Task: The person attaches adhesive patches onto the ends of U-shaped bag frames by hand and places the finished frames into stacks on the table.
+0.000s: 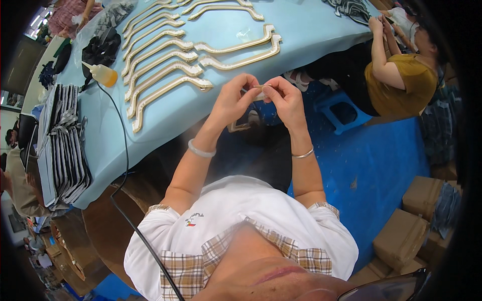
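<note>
Close together in front of me, past the table's front edge, both hands pinch a narrow beige strip (260,86). My left hand (235,100) closes thumb and fingers on one side of it, and my right hand (285,98) does the same on the other. Fingers hide most of the strip. Below the hands, between my forearms, shows a bent beige piece (238,127); whether it joins the pinched strip I cannot tell. Nearest to my left hand on the table lies a row of curved beige-and-white strips (168,93).
A light blue cloth (165,125) covers the table. On it are a squeeze bottle (104,75) with amber liquid, a stack of grey panels (65,145) and a black cable (125,150). To the right are a seated co-worker (401,80), a blue stool (344,110) and cardboard boxes (401,238).
</note>
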Tool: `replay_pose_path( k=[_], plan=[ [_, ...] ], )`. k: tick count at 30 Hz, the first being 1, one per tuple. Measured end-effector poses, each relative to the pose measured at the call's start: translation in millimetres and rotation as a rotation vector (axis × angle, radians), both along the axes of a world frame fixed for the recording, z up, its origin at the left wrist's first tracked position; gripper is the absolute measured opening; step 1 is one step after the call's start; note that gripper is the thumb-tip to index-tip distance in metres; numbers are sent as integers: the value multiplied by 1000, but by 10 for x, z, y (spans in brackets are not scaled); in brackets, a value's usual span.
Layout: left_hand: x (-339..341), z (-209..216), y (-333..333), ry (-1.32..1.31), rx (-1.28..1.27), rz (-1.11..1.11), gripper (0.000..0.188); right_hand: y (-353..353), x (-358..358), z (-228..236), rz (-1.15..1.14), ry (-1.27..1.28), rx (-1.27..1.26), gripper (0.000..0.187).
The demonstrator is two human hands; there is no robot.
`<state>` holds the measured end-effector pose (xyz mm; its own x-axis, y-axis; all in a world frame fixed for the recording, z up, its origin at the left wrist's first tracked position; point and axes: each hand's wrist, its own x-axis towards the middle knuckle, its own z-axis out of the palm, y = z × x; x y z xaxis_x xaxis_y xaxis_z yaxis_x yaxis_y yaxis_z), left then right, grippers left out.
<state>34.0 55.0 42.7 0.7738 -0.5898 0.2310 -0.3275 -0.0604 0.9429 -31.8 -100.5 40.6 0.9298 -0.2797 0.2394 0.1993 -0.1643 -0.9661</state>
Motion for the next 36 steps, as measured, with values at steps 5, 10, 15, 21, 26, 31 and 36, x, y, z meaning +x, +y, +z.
replay_pose_path(
  k=[5,10,15,21,26,31,36],
  plan=[
    [-45,57,-1,214,-13,-47,14,7,-40,14,-81,-89,-136,11],
    [-31,21,9,197,29,-60,15,-6,-35,-6,14,-10,97,13],
    [-46,-2,7,239,-103,-124,16,-107,-65,-16,140,30,121,15],
    [-60,26,44,350,-122,-193,16,-119,-108,-29,269,15,371,13],
    [-70,7,43,327,-124,-162,17,-89,-111,-1,225,44,311,15],
    [-69,32,51,224,39,-120,16,-126,-133,25,163,59,107,17],
    [-62,49,71,343,-31,-137,17,-121,-156,90,77,29,15,17]
  ],
)
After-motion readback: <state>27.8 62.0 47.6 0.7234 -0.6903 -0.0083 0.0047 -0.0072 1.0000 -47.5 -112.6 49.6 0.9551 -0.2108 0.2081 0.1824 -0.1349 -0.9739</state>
